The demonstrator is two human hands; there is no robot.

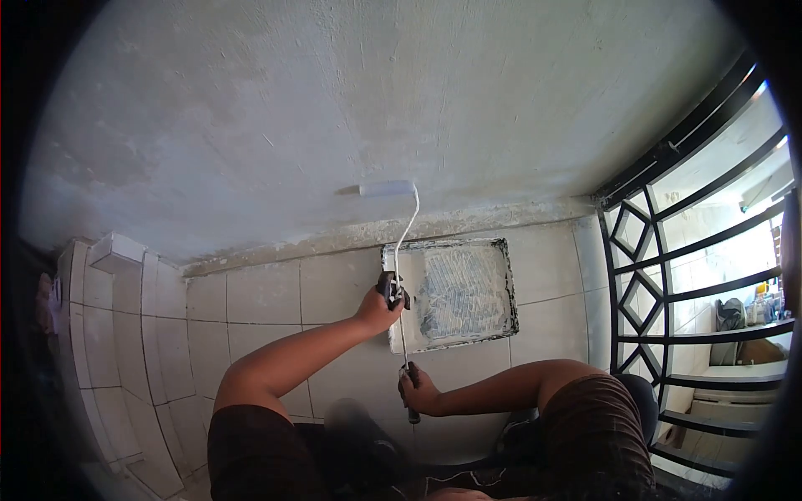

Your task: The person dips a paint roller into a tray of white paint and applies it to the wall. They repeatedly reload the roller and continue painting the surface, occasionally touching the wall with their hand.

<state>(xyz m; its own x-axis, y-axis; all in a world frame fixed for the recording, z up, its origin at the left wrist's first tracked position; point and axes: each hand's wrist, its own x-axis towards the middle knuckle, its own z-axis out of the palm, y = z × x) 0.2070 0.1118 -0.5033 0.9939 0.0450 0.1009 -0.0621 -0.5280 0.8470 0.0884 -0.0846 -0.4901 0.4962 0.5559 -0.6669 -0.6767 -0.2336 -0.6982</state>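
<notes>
A paint roller [387, 189] with a pale sleeve is up against the plastered wall [334, 100], a little above the wall's base. Its bent wire frame runs down toward me. My left hand [389, 302] is closed around the shaft partway along, with dark material over the fingers. Lower down, my right hand [419, 391] grips the roller's dark handle. Under the shaft, on the tiled floor, lies a square paint tray [511, 288] with paint-smeared edges and streaked white and grey paint inside. My left hand is above the tray's left edge.
Tiled steps [117, 334] rise along the left side. A black metal grille [668, 338] stands to the right, with assorted items on a ledge [756, 326] behind it. Pale floor tiles [259, 296] surround the tray. My knees are close below my arms.
</notes>
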